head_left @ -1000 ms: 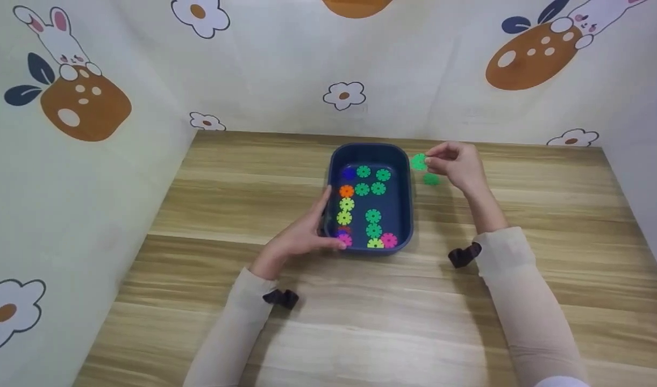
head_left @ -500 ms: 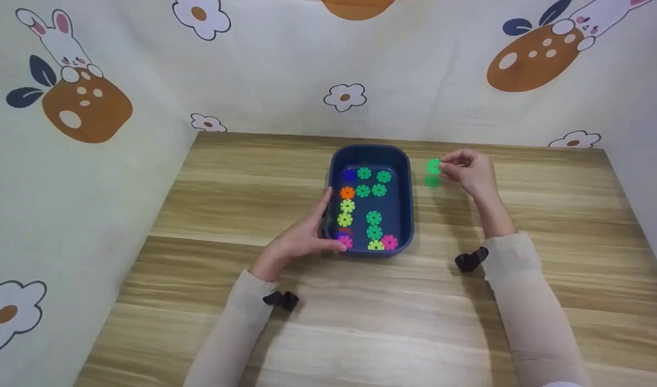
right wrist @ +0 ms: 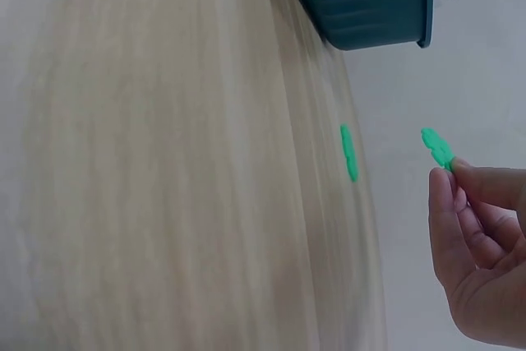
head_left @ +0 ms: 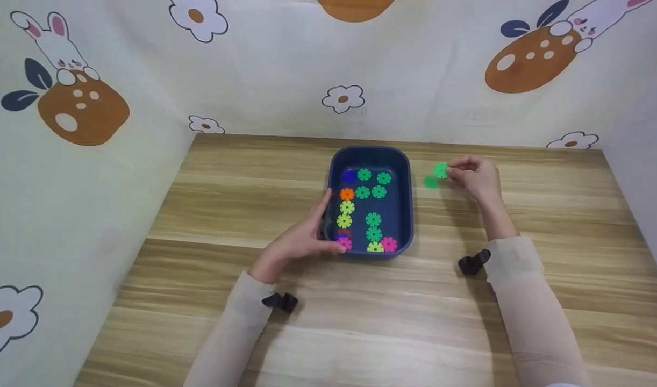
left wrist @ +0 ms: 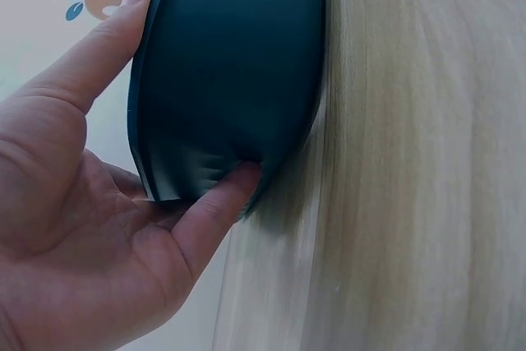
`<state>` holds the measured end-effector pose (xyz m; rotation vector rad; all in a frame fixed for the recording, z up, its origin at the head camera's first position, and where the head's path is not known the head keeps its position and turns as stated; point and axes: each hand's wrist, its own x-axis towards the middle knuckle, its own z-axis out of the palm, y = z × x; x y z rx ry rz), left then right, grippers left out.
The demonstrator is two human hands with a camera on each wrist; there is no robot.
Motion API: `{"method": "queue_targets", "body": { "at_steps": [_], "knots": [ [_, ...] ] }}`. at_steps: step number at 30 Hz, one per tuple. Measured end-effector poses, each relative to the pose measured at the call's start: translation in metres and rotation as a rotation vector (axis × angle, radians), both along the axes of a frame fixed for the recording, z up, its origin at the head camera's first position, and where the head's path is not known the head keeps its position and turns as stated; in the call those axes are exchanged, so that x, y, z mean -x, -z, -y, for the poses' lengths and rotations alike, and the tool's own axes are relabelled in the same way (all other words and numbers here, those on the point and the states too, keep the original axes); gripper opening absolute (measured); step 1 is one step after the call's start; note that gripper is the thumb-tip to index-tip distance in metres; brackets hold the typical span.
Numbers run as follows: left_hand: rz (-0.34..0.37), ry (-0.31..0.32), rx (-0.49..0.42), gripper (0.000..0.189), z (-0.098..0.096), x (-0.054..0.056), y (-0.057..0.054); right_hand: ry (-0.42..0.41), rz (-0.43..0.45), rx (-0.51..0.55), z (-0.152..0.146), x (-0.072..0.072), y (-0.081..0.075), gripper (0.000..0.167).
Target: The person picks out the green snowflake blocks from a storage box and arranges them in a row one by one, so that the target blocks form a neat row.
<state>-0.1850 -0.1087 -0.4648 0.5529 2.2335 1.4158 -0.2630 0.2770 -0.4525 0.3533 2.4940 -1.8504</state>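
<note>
On the head view I count six green discs (head_left: pixel 379 192) inside the dark blue tub (head_left: pixel 370 255), along with three yellow-green discs (head_left: pixel 347 207), two pink discs (head_left: pixel 388 244), one orange disc (head_left: pixel 347 194) and one blue disc (head_left: pixel 350 176). In the tub's near left corner, red and purple pieces (head_left: pixel 344 233) are packed against a pink one; they overlap, so I can't make out their full outlines. The lowest yellow-green disc is partly cut off by the near wall.

Two more green discs are outside, to the right of the tub: the held green disc (head_left: pixel 440 171), pinched between thumb and fingertips of my right hand (head_left: pixel 476 177) above the tabletop (head_left: pixel 387 317), and the loose green disc (head_left: pixel 430 183) lying flat just beside it. My right wrist camera shows both nearly edge-on.

My left hand (head_left: pixel 299 236) is spread wide around the tub's near left corner, gripping it, thumb on the near rim; its other fingers are partly hidden behind the wall
</note>
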Motion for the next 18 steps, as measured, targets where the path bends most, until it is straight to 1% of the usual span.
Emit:
{"method": "queue_targets", "body": {
  "at_steps": [3,7,18],
  "knots": [
    [0.003,0.002,-0.001,0.127,0.0000,0.0000,-0.0003,0.008,0.016,-0.022,-0.0024,-0.0003,0.0014,0.020],
    [0.023,0.000,-0.009,0.127,0.0000,-0.0002,-0.0004,0.009,0.043,-0.017,-0.0055,-0.0008,0.0034,0.027],
    [0.025,-0.006,0.016,0.126,0.0004,-0.0010,0.0000,0.025,0.087,0.022,-0.0099,-0.0016,0.0105,0.022]
  ]
}}
